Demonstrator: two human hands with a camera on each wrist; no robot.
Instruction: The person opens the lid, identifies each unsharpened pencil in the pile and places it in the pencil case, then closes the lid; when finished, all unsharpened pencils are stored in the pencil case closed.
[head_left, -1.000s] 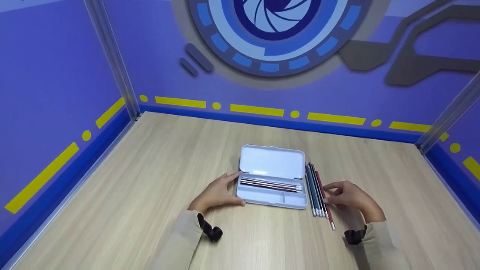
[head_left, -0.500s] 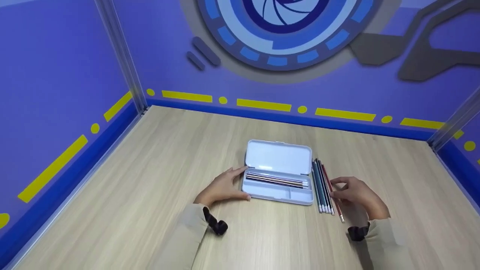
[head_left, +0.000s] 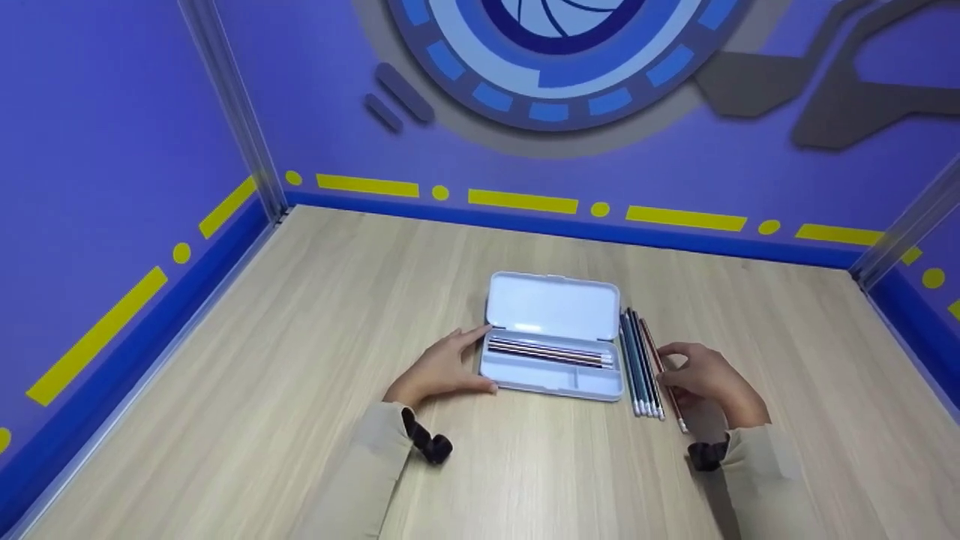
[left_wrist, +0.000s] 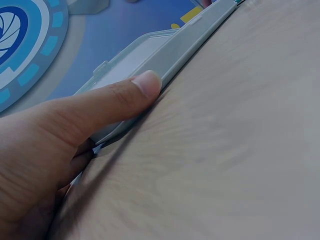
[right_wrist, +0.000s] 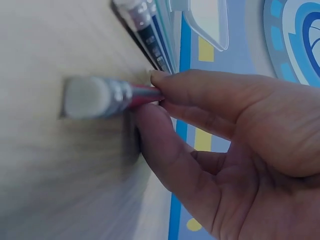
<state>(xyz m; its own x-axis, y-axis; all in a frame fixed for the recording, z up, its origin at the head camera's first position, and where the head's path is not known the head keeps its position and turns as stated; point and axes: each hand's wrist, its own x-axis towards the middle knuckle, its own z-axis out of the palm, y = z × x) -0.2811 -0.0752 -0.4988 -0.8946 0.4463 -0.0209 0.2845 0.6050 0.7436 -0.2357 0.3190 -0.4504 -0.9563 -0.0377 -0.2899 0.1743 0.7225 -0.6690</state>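
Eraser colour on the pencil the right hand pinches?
Whitish eraser, best seen, slightly blurred, in the right wrist view.

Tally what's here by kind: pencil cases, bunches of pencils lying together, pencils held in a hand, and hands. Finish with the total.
Pencil case: 1
Bunches: 2 (striped pencils in the case, darker pencils beside it)
Held: 1 (red pencil)
Hands: 2 (left hand, right hand)
Total: 6
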